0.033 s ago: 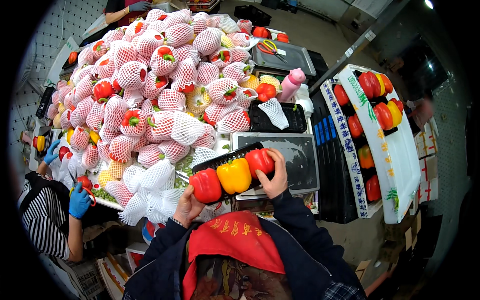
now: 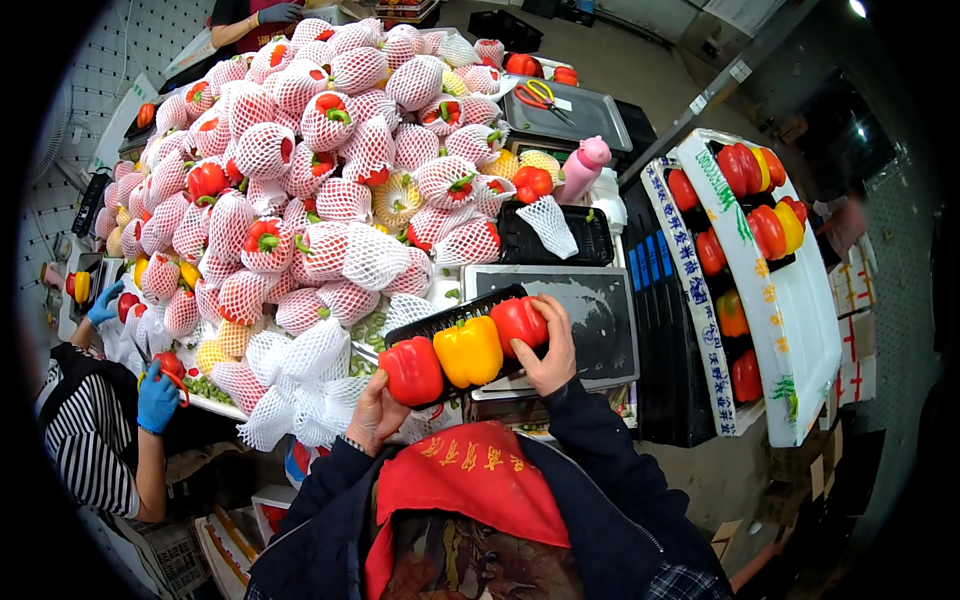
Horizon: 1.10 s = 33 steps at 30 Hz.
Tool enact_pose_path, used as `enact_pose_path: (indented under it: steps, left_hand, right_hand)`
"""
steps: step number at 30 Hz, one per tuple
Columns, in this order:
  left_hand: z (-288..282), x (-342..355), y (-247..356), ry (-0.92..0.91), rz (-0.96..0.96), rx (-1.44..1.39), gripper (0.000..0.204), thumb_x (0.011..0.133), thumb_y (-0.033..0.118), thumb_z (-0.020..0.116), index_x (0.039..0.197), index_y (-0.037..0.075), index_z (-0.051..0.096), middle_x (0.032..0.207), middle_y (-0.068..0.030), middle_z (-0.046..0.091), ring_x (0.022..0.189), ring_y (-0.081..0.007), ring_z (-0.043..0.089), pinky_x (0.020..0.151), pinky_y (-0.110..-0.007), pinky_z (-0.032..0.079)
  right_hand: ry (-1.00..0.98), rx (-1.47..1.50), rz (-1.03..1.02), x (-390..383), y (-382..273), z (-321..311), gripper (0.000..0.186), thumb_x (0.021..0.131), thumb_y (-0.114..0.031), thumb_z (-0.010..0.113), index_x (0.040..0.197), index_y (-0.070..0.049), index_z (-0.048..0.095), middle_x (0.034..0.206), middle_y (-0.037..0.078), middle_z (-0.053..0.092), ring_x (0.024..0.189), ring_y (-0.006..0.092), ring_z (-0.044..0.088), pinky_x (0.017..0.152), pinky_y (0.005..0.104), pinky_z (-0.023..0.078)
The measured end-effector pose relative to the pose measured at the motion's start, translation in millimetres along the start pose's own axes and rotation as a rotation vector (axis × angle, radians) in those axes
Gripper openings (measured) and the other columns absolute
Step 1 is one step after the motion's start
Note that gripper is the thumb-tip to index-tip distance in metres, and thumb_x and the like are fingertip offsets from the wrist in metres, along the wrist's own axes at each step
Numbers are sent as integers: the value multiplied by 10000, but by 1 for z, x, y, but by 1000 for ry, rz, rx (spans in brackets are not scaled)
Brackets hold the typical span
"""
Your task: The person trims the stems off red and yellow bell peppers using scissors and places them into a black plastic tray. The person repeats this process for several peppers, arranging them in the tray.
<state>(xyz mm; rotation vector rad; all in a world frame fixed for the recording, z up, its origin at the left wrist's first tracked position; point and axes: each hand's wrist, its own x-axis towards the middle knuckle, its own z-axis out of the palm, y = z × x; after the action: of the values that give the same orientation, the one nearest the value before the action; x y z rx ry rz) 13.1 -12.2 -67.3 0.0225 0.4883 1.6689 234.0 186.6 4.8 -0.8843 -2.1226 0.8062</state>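
Between my two hands is a black plastic tray (image 2: 503, 297) with two red bell peppers (image 2: 411, 372) and a yellow bell pepper (image 2: 468, 353) in a row, the yellow one in the middle. My left hand (image 2: 374, 414) grips the tray's left end beside one red pepper. At the other end, my right hand (image 2: 549, 345) has its fingers over the second red pepper and the tray edge. The tray is held tilted in front of a dark flat-topped scale (image 2: 590, 325). My palms and the tray's underside are hidden.
A big heap of bell peppers in foam nets (image 2: 300, 170) covers the table. Loose white nets (image 2: 300, 370) lie near my left. Black trays (image 2: 670, 350) and a white foam box (image 2: 800, 360) stand right; a pink bottle (image 2: 585, 170) behind. A co-worker's gloved hand (image 2: 157, 400) holds scissors.
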Motion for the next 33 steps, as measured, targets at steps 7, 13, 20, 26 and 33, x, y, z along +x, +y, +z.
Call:
enact_pose_path:
  steps: [7, 13, 20, 26, 33]
  left_hand:
    - [23, -10, 10, 65, -13, 178, 700, 916, 403, 698, 1466, 93, 397, 1449, -74, 508, 1334, -245, 503, 1099, -463, 421]
    - [19, -14, 9, 38, 34, 305, 706, 908, 406, 718, 1444, 65, 408, 1428, -87, 524, 1280, -247, 548, 1032, -421, 482]
    - [23, -6, 17, 88, 104, 300, 494, 1016, 308, 555, 1417, 51, 425, 1381, -86, 562, 1216, -243, 596, 980, -409, 511]
    - [63, 8, 35, -92, 131, 492, 559, 1035, 456, 481, 1432, 63, 457, 1434, -96, 536, 1277, -264, 560, 1048, -457, 475]
    - [170, 53, 14, -248, 95, 553, 586, 1015, 507, 494, 1439, 106, 445, 1354, -63, 601, 1204, -203, 610, 887, -336, 552]
  right_hand:
    - [-165, 253, 265, 6, 11, -10, 744, 877, -338, 719, 1470, -19, 402, 1442, 249, 464, 1312, 380, 490, 1093, 408, 390]
    - [-230, 144, 355, 12, 6, -15, 809, 847, -390, 748, 1491, -55, 391, 1358, 221, 564, 1230, 323, 581, 1042, 370, 438]
    - [-159, 210, 487, 15, 9, -8, 902, 739, -433, 828, 1426, 7, 443, 1294, 234, 601, 1190, 310, 609, 1018, 387, 471]
    - [41, 8, 276, 16, -19, -43, 846, 760, -515, 795, 1390, -40, 489, 1177, 259, 623, 1089, 430, 600, 965, 469, 468]
    - [282, -178, 186, 10, -66, -156, 815, 783, -466, 795, 1381, -7, 485, 1222, 256, 602, 1114, 416, 581, 973, 469, 456]
